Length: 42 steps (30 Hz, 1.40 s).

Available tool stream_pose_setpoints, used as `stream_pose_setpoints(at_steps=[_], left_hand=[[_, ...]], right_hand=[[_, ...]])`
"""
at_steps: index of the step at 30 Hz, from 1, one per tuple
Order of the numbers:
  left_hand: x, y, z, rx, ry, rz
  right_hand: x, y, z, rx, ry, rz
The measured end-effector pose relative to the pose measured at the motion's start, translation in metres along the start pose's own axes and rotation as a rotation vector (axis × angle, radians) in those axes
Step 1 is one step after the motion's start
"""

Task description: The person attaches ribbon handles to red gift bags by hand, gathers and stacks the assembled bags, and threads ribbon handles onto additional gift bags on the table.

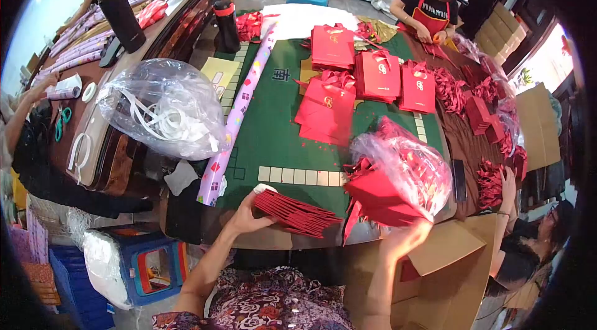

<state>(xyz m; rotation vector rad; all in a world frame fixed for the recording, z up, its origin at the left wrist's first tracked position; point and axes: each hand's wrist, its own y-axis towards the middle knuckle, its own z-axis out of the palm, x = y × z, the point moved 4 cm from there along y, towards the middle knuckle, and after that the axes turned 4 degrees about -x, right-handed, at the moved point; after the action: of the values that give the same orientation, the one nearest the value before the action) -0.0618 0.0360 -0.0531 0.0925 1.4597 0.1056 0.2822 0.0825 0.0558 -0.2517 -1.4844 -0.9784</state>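
Note:
My left hand (247, 217) grips a fanned stack of flat red paper bags (297, 213) above the near table edge. Something white covers one of its fingertips. At the right, my right hand (405, 238) is closed on a single red gift bag (382, 196), which tilts and is slightly blurred. Just behind that bag lies a clear plastic bag (429, 162) full of red ribbons. Farther up the green mat (267, 118), piles of red gift bags (333, 47) with gold print lie flat, and a looser pile (326, 109) sits nearest me.
A purple patterned paper roll (239, 112) lies along the mat's left side, beside a plastic bag of white ribbon (165, 109). An open cardboard box (441, 255) stands below my right arm. Co-workers (429, 6) sit around the tables. Dark bottles (227, 25) stand at left.

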Motion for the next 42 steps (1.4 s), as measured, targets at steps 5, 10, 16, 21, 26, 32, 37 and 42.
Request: stream_pose_setpoints(at_steps=[5, 10, 16, 21, 26, 32, 37, 42], left_hand=[[-0.016, 0.005, 0.010, 0.028, -0.094, -0.029], [-0.012, 0.007, 0.007, 0.008, 0.068, 0.131], [-0.006, 0.002, 0.012, 0.072, -0.031, -0.006], [-0.003, 0.005, 0.025, 0.067, 0.077, 0.042], [0.014, 0.007, 0.025, 0.031, 0.085, 0.071], [0.013, 0.014, 0.020, -0.044, -0.030, 0.013], [-0.024, 0.020, -0.003, -0.421, 0.077, 0.190], [-0.013, -0.029, -0.021, -0.521, -0.273, -0.302]], right_hand=[[-0.066, -0.065, 0.060, 0.721, 0.174, 0.234], [-0.058, -0.093, 0.073, 1.060, 0.370, 0.546], [-0.044, -0.111, 0.052, 1.124, 0.495, 0.659], [-0.029, -0.129, 0.047, 1.184, 0.446, 0.247], [-0.041, -0.137, 0.045, 1.134, 0.325, 0.307], [-0.045, -0.142, 0.055, 0.979, 0.060, 0.095], [0.010, -0.130, 0.103, 0.928, -0.097, -0.459], [0.004, -0.176, 0.145, 0.950, -0.298, -0.702]])
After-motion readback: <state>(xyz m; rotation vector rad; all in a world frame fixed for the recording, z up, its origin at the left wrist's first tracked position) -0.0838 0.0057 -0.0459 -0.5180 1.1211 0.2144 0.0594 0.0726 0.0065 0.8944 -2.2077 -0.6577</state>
